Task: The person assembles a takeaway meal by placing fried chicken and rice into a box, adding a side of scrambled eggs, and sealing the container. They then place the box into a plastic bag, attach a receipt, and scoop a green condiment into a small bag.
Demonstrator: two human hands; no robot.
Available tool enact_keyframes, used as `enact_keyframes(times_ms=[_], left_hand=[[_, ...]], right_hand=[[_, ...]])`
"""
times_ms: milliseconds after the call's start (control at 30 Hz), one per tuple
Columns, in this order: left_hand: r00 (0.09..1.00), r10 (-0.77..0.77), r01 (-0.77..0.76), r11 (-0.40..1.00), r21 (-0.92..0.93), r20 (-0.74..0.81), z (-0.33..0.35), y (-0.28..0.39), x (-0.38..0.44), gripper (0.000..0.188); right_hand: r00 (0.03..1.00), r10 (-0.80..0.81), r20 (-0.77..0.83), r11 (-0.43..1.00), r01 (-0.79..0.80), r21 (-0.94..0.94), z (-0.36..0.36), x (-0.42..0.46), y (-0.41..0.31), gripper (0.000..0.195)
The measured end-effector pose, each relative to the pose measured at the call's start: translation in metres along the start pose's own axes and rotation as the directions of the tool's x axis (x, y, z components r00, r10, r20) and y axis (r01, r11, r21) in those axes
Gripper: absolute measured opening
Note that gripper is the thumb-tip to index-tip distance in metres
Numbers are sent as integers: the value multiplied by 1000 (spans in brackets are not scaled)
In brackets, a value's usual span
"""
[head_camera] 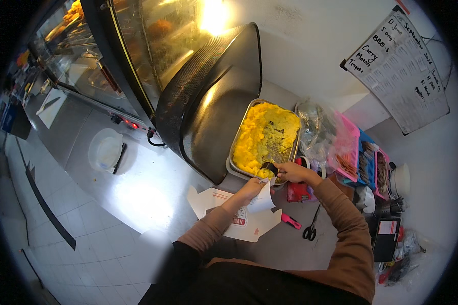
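My right hand (294, 172) grips a black scoop or spoon (269, 167), which rests at the near end of a metal tray (297, 140). Clumped yellow food (248, 143), apparently rice, fills the tray's left and far parts, and some of the tray's bottom shows through at right. Just below the tray's near rim, my left hand (250, 191) holds a curled white paper wrapper or cup (262, 201) close to the scoop; its exact shape is unclear. Under my left forearm lies an unfolded printed carton (213, 197) on the steel counter (137, 190).
A lit food display cabinet (131, 72) and a large black curved bin (213, 118) stand beyond the tray. At right are plastic bags (316, 122), a pink basket (349, 139), a pink cutter (291, 221) and black scissors (309, 231). A translucent tub (105, 148) sits at left.
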State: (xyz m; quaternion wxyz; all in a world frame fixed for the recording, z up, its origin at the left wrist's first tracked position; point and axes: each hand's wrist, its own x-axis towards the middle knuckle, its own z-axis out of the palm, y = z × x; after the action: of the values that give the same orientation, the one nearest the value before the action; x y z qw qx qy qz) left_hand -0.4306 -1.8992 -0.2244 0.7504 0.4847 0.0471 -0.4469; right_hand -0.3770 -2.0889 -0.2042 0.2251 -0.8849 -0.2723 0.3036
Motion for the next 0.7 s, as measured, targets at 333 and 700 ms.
enact_keyframes(times_ms=[333,700], left_hand=[[999,-39,39,999,9,24,-4,1,0,23],[985,-36,-32,922,385,166,-10,25,-57,25]], right_hand=[[872,435,224,275,-366,889,-7,0,-14,9],[949,316,18,-7,-17,1000,-6,9,-21,8]])
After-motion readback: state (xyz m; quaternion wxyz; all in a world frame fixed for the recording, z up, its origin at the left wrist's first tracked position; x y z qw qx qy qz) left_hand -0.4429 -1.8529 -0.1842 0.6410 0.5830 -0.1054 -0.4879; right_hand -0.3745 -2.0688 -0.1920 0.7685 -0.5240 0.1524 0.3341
